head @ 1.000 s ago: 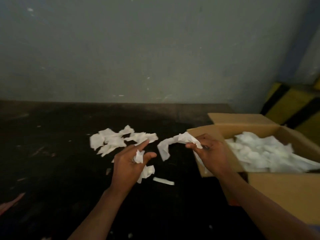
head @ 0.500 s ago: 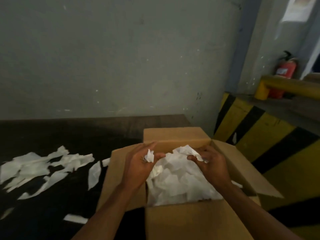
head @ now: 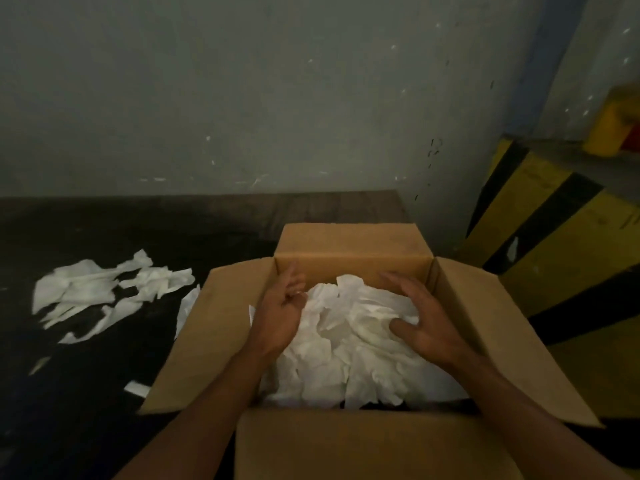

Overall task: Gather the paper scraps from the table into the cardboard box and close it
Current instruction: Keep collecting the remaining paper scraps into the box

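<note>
An open cardboard box (head: 214, 327) stands at the table's right end, its flaps spread outward. White paper scraps (head: 346, 344) fill its inside. Both my hands are over the box's opening. My left hand (head: 280, 310) hovers above the pile's left side, palm turned inward and fingers relaxed, holding nothing. My right hand (head: 420, 318) lies over the pile's right side with fingers spread, its thumb touching the paper. A loose heap of white scraps (head: 104, 289) lies on the dark table (head: 104, 393) left of the box. One scrap (head: 187, 306) sits right by the left flap.
A small scrap (head: 136, 389) and another sliver (head: 40, 365) lie near the table's front left. A grey wall runs behind the table. A yellow and black striped barrier (head: 561, 258) stands to the right of the box.
Both hands carried scraps from the table to the box and let them go into the pile. The fingers have opened. My view has swung right and closer to the box.
</note>
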Motion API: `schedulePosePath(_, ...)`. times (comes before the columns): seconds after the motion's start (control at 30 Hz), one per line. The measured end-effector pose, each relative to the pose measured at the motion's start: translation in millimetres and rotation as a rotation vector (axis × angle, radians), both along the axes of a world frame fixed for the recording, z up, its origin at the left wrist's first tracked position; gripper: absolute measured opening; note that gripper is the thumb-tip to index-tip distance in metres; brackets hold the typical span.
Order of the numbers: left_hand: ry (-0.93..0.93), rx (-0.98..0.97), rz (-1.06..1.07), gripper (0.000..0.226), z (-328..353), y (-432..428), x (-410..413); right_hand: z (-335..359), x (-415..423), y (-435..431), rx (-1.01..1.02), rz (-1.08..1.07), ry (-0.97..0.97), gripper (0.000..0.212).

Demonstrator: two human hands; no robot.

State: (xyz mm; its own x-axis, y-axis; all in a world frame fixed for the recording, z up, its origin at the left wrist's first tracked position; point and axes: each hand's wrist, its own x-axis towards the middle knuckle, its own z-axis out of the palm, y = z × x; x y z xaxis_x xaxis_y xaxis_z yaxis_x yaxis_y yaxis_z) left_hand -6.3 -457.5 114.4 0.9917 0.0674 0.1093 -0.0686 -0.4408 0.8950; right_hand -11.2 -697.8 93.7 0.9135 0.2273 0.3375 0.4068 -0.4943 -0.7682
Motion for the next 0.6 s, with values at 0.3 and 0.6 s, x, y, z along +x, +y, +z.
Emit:
schedulePosePath(0.3, -0.155, 0.039, 0.013, 0.043, 21, 3, 5, 25, 13, 15, 0.196, -0.061, -0.123, 0.050)
schedulePosePath(0.6, -0.296, -0.110, 0.273, 0.037, 27, 44, -8, 66, 15, 44, 0.335, -0.246, -0.181, 0.032)
